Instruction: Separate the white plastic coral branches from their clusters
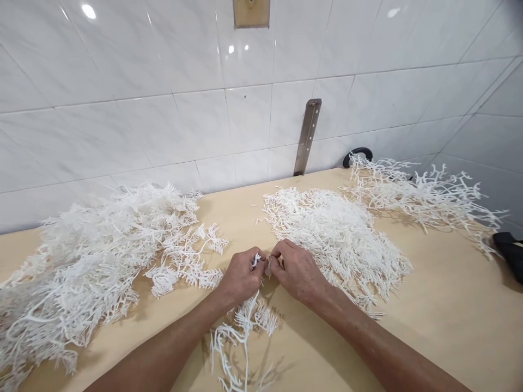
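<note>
My left hand (244,274) is closed on a white branched piece (246,332), whose stems hang below the fist toward the front of the table. Thumb and finger of my right hand (295,268) pinch small pale tips just beside the left fingertips. To the right lies a heap of loose thin white sprigs (339,228), partly behind my right hand. A larger pile of white branched pieces (106,261) spreads over the left side, with a few looser ones (192,256) reaching toward my left hand.
Bare-looking white branches (420,190) lie at the back right of the tan table (449,305). Behind them is a black ring-shaped object (358,155). A metal strip (308,136) leans on the tiled wall. Another black object (510,253) sits at the right edge.
</note>
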Motion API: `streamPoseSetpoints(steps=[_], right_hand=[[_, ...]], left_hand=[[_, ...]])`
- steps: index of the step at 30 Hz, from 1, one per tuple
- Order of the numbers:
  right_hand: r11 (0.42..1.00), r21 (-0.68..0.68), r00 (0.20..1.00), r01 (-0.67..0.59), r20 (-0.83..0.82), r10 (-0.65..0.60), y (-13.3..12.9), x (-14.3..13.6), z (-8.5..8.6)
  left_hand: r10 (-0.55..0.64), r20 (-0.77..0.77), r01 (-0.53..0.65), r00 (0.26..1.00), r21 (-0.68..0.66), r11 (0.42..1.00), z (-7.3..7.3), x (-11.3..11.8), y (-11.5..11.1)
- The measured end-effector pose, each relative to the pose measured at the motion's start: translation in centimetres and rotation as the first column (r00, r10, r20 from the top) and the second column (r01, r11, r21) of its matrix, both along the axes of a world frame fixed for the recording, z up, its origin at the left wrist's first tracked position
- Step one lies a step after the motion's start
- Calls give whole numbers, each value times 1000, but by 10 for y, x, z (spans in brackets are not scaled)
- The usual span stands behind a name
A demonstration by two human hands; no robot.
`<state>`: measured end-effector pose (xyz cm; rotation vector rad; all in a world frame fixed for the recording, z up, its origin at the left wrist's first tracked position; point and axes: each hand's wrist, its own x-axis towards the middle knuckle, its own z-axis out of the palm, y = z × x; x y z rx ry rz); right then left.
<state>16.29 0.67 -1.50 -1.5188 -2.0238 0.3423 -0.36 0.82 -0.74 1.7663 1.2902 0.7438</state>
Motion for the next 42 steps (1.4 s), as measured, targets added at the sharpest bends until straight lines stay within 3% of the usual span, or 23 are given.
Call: streamPoseSetpoints(steps=[3, 5, 9, 11, 13, 17, 23, 27, 31, 34, 38, 42], right_hand=[[992, 57, 993, 111, -52, -108, 6, 8, 1], [989, -29, 976, 146, -156, -149, 9, 15, 4], [966, -253, 950, -48, -310, -34, 9, 20, 10], [953, -270, 942, -135, -332, 40, 7, 17, 10], [954, -264, 944, -141, -327, 49, 5, 14, 10], [977, -196, 976, -86, -214, 43, 3, 9, 8], [993, 15, 993, -118, 22, 118, -2, 3, 2], [998, 41, 992, -51, 120, 45, -2, -5, -1], [996, -46, 997, 72, 21, -72, 0, -12, 1], [992, -92, 995, 82, -50, -87, 2, -11, 0], [986, 149, 996, 73, 45, -80, 11, 1, -6], [933, 319, 986, 166, -69, -152, 21, 23, -5]], left_hand=[[31, 20, -30, 999, -34, 999, -1, -2, -1], [50, 19, -50, 999, -10, 999, -1, -2, -2], [41, 1, -41, 999, 70, 997, -3, -1, -3], [33, -9, -32, 999, 99, 995, -4, 0, -4], [31, -17, -28, 999, 121, 992, -4, 0, -4], [12, -50, -5, 999, 157, 988, -4, 0, -4], [-13, -139, 40, 990, 197, 980, -3, 1, -3], [-2, -148, 28, 989, 173, 985, -2, 2, 1], [7, -93, 9, 996, 168, 986, -2, 1, 2], [2, -56, 7, 998, 158, 987, -2, -1, 1], [-3, 10, 2, 1000, 107, 994, -1, -4, -4], [24, 73, -30, 997, 83, 996, -4, -5, -6]])
